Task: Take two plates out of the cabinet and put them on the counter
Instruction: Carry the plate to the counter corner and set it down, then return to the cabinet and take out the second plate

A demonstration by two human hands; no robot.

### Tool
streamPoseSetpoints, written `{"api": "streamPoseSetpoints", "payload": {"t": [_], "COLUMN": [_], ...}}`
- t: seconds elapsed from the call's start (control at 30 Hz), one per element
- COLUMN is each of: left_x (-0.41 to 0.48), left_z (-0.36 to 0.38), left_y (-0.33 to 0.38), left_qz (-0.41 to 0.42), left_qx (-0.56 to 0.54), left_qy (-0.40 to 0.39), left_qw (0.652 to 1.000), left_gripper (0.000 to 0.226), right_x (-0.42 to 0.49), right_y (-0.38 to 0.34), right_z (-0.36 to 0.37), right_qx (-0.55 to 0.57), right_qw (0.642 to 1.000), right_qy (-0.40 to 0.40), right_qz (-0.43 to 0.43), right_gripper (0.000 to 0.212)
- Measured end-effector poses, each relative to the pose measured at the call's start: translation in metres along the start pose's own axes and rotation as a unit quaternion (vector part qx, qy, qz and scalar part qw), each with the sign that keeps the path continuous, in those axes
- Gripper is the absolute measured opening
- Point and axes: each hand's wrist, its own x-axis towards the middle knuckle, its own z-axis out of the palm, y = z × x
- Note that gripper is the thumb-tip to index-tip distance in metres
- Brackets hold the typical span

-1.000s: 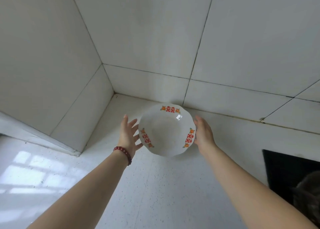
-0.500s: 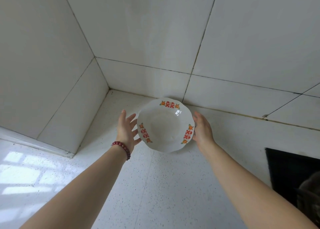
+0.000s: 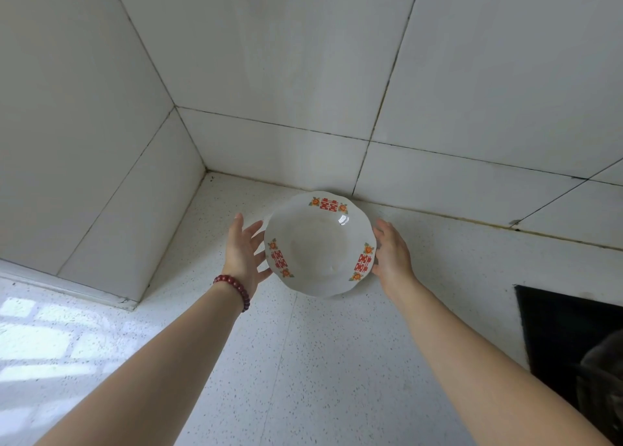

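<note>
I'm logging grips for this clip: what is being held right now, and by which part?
The plate, by its rim: the right hand grips the right edge, the left hand touches the left edge with open fingers.

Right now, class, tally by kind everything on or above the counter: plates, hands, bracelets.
Plates: 1, white with red motifs
Hands: 2, left hand and right hand
Bracelets: 1, red beads
Total: 4
</note>
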Motion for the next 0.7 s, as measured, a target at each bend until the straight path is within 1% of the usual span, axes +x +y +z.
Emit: {"api": "streamPoseSetpoints", "payload": {"t": [0.13, 0.2, 0.33, 0.47, 0.6, 0.7], "left_x": [0.0, -0.003, -0.011, -0.031, -0.066, -0.098], "left_z": [-0.002, -0.001, -0.002, -0.001, 0.003, 0.007], "left_y": [0.0, 0.001, 0.001, 0.003, 0.005, 0.004], "left_qz": [0.007, 0.018, 0.065, 0.105, 0.133, 0.169], "left_qx": [0.019, 0.038, 0.074, 0.069, 0.059, 0.07], "left_qy": [-0.011, -0.018, -0.003, 0.002, -0.032, -0.067], "left_qw": [1.0, 0.999, 0.995, 0.992, 0.989, 0.981], "left_gripper": [0.068, 0.067, 0.065, 0.06, 0.052, 0.043], "right_x": [-0.001, -0.003, -0.01, -0.032, -0.07, -0.105], "right_y": [-0.003, -0.005, -0.012, -0.024, -0.038, -0.044], "right_z": [-0.001, -0.002, -0.009, -0.021, -0.029, -0.035], "right_qx": [0.015, 0.001, -0.026, -0.012, 0.032, 0.06], "right_qw": [1.0, 1.0, 0.999, 0.999, 0.997, 0.994], "right_qy": [-0.006, 0.0, 0.029, 0.029, 0.014, 0.003], "right_qz": [0.013, 0.012, -0.013, -0.044, -0.063, -0.089], "right_gripper": [0.045, 0.045, 0.044, 0.041, 0.035, 0.034]}}
